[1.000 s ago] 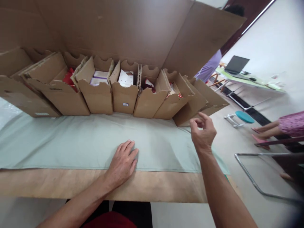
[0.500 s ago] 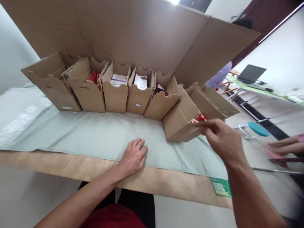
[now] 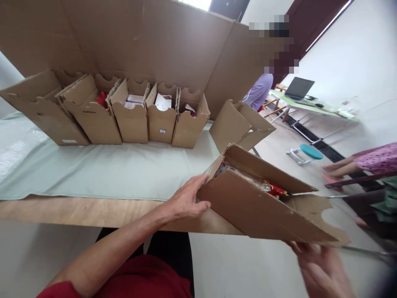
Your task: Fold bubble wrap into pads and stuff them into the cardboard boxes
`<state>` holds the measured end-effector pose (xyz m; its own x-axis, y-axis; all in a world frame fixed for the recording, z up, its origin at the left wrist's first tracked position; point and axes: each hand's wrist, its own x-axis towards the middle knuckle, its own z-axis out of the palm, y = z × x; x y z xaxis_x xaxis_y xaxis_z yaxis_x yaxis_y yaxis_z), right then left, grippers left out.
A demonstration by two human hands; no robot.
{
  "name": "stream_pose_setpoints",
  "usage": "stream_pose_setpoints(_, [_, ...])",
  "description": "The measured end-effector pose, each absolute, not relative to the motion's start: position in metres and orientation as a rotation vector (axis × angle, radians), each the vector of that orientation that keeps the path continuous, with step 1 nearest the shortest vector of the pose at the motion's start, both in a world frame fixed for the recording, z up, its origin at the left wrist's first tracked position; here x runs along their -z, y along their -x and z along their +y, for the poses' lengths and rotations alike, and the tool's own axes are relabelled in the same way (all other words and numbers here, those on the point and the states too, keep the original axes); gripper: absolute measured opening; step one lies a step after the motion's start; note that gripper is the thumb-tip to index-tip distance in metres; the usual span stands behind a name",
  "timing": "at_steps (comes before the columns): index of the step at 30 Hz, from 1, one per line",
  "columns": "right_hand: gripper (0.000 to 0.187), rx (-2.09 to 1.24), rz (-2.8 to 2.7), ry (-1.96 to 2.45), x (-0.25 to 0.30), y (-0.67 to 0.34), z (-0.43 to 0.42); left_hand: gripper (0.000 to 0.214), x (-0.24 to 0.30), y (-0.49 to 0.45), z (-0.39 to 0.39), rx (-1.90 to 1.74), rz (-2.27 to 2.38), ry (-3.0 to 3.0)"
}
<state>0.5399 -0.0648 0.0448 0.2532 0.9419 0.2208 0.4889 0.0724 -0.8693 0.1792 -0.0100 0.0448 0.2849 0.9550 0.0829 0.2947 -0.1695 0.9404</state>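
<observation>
I hold a long open cardboard box (image 3: pixel 260 207) tilted over the table's near right corner. My left hand (image 3: pixel 187 200) grips its near left end, fingers wrapped on the corner. My right hand (image 3: pixel 322 267) supports it from below at the right end; its fingers are mostly hidden under the box. Red packets (image 3: pixel 273 189) lie inside the box. A row of several similar open boxes (image 3: pixel 130 120) stands at the back of the table, some with red and white packs inside. One more box (image 3: pixel 238 124) stands apart at the row's right end.
A pale green cloth (image 3: pixel 102 169) covers the wooden table (image 3: pixel 77 213). A tall cardboard sheet (image 3: pixel 149 41) rises behind the row. To the right are another person in purple (image 3: pixel 259 91), a laptop (image 3: pixel 297 89), a teal stool (image 3: pixel 308 152) and someone's legs (image 3: pixel 344 165).
My right hand pulled one box out of the row's right end and brought it toward me. My left hand left the cloth and took hold of the box's end.
</observation>
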Motion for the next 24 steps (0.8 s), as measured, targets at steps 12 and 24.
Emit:
stream_pose_setpoints(12, [0.058,-0.639,-1.343,1.194,-0.037,-0.45,0.011,0.08,0.007,-0.16,-0.033,-1.274,1.269,-1.641])
stream_pose_setpoints(24, [0.064,-0.584,-1.392,1.299,-0.05,-0.44,0.149,0.103,-0.031,-0.168,0.09,-1.205,1.097,-1.48])
